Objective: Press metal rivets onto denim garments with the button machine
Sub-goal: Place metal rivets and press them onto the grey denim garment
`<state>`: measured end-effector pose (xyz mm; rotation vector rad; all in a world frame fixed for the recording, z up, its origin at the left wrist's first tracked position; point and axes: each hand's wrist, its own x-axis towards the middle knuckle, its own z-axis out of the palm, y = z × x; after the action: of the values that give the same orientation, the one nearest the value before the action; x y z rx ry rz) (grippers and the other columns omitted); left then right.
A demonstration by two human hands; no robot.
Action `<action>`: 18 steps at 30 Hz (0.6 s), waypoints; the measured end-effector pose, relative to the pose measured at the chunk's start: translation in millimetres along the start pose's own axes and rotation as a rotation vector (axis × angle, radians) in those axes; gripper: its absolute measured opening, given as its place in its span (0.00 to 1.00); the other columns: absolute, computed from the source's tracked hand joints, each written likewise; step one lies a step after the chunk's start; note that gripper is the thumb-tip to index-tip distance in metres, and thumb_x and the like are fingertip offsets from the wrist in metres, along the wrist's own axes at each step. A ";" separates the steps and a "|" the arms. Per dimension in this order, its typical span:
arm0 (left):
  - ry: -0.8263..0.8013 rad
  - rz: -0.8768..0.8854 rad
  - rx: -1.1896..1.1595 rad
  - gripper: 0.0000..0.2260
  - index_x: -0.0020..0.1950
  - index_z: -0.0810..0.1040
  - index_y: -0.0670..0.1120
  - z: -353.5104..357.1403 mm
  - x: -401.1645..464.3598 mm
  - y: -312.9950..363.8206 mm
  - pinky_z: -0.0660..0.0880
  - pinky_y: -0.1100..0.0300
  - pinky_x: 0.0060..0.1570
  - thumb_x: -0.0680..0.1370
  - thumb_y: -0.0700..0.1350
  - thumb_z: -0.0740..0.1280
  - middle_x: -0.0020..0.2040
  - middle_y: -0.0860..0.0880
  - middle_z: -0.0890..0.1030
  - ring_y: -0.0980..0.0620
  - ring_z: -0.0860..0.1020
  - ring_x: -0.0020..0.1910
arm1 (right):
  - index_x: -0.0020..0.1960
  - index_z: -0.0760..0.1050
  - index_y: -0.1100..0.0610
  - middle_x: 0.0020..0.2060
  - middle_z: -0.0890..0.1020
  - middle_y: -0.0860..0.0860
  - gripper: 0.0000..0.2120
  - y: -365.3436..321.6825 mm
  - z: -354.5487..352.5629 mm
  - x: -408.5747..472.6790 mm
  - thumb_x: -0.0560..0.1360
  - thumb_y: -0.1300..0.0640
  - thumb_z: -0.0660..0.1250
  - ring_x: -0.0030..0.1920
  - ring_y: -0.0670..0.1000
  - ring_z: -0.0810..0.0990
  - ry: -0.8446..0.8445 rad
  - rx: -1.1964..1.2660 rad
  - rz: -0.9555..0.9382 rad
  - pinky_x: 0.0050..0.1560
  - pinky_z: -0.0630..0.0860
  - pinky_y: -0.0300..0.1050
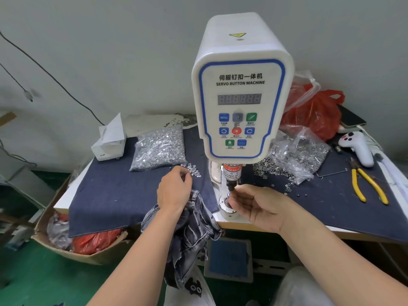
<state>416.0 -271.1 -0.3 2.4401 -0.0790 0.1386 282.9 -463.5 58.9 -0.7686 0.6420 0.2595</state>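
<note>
Beside the button machine, the right hand pinched a small part at its die; the left hand picked at loose rivets, its grip narrow. The denim garment hung off the surface, apparently not yet pressed.

Both forearms come up from the bottom edge, bare, angling inward toward the middle. The left hand lies back-up, wrist slightly bent, its fingers curled forward and down with the tips drawn together in a small pinch at the far end; what sits in that grip is too small to make out. The right hand is turned thumb-side up, palm facing left, the wrist nearly straight with its forearm. Its thumb and forefinger reach leftward and close toward each other in a fine pinch, while the other fingers fold loosely beneath. The two hands are near each other but apart, the left set a little farther forward.
</note>
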 end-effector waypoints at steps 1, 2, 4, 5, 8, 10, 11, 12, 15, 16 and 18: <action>-0.016 -0.005 -0.009 0.05 0.55 0.81 0.56 -1.1 0.1 0.0 0.72 0.54 0.46 0.82 0.50 0.66 0.50 0.57 0.83 0.50 0.80 0.50 | 0.44 0.80 0.69 0.35 0.83 0.61 0.07 0.5 0.2 -0.2 0.79 0.66 0.69 0.32 0.53 0.85 0.001 0.013 0.007 0.29 0.82 0.43; -0.032 -0.010 -0.018 0.04 0.55 0.81 0.56 -2.4 0.3 0.1 0.72 0.55 0.46 0.82 0.49 0.67 0.49 0.58 0.83 0.50 0.80 0.50 | 0.45 0.80 0.69 0.35 0.83 0.61 0.07 0.8 0.4 -0.5 0.79 0.66 0.68 0.32 0.54 0.85 0.001 0.028 0.013 0.29 0.82 0.43; -0.060 -0.004 -0.032 0.06 0.56 0.82 0.56 -4.6 0.6 0.6 0.73 0.55 0.47 0.81 0.48 0.68 0.50 0.59 0.83 0.51 0.81 0.51 | 0.45 0.80 0.70 0.35 0.83 0.61 0.07 0.4 0.8 -1.7 0.79 0.66 0.69 0.32 0.54 0.85 0.000 0.062 0.023 0.29 0.83 0.43; -0.072 0.007 -0.034 0.07 0.58 0.82 0.56 -5.8 0.4 1.1 0.74 0.56 0.48 0.81 0.48 0.68 0.52 0.58 0.84 0.52 0.81 0.52 | 0.44 0.80 0.70 0.35 0.83 0.61 0.07 -0.2 1.0 -2.6 0.79 0.67 0.69 0.32 0.54 0.85 0.003 0.080 0.025 0.29 0.83 0.43; -0.095 0.042 -0.030 0.11 0.62 0.85 0.56 -8.8 -0.1 1.3 0.77 0.55 0.54 0.83 0.47 0.67 0.56 0.56 0.86 0.51 0.82 0.56 | 0.43 0.80 0.70 0.35 0.84 0.61 0.07 -1.3 0.3 -3.5 0.78 0.67 0.69 0.32 0.54 0.86 0.005 0.127 0.023 0.30 0.83 0.43; -0.107 0.055 -0.041 0.10 0.59 0.86 0.55 -10.4 -1.0 1.8 0.76 0.56 0.54 0.83 0.46 0.66 0.53 0.56 0.86 0.52 0.82 0.55 | 0.44 0.79 0.69 0.35 0.84 0.61 0.07 -0.6 -0.7 -3.0 0.79 0.66 0.68 0.32 0.54 0.86 -0.004 0.132 0.030 0.30 0.83 0.44; -0.118 0.057 -0.059 0.10 0.58 0.86 0.55 -12.0 -1.9 2.6 0.76 0.57 0.54 0.83 0.46 0.66 0.52 0.57 0.86 0.53 0.82 0.55 | 0.45 0.79 0.69 0.35 0.84 0.61 0.08 -0.6 -1.1 -2.4 0.80 0.66 0.68 0.33 0.54 0.86 -0.004 0.118 0.031 0.30 0.83 0.44; -0.135 0.059 -0.085 0.09 0.56 0.85 0.56 -14.2 -3.3 3.7 0.76 0.57 0.55 0.83 0.45 0.66 0.51 0.57 0.86 0.54 0.82 0.54 | 0.45 0.79 0.69 0.36 0.84 0.61 0.08 -0.9 -1.9 -1.8 0.80 0.65 0.68 0.33 0.54 0.86 -0.002 0.092 0.026 0.30 0.84 0.44; -0.232 0.081 -0.160 0.08 0.52 0.80 0.56 -20.8 -11.1 7.5 0.76 0.56 0.55 0.84 0.43 0.65 0.46 0.59 0.86 0.59 0.81 0.51 | 0.50 0.79 0.71 0.41 0.85 0.63 0.10 -3.7 -6.8 -0.8 0.82 0.62 0.66 0.36 0.56 0.87 -0.002 -0.028 -0.018 0.32 0.84 0.45; -0.269 0.097 -0.167 0.08 0.51 0.78 0.56 -22.2 -14.4 8.7 0.75 0.57 0.52 0.85 0.42 0.64 0.44 0.59 0.86 0.60 0.80 0.49 | 0.53 0.79 0.72 0.42 0.86 0.63 0.12 -5.2 -9.7 -0.1 0.83 0.61 0.65 0.36 0.56 0.87 0.005 -0.079 -0.039 0.32 0.84 0.44; -0.326 0.130 -0.190 0.08 0.51 0.76 0.55 -23.5 -22.3 10.2 0.72 0.63 0.42 0.85 0.42 0.63 0.42 0.59 0.86 0.61 0.77 0.37 | 0.55 0.80 0.71 0.40 0.86 0.62 0.14 -8.5 -16.5 2.6 0.84 0.59 0.63 0.35 0.55 0.87 0.042 -0.162 -0.097 0.32 0.83 0.44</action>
<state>391.1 -263.3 21.4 2.2461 -0.3781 -0.2020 281.4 -481.2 53.1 -0.9604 0.6259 0.2083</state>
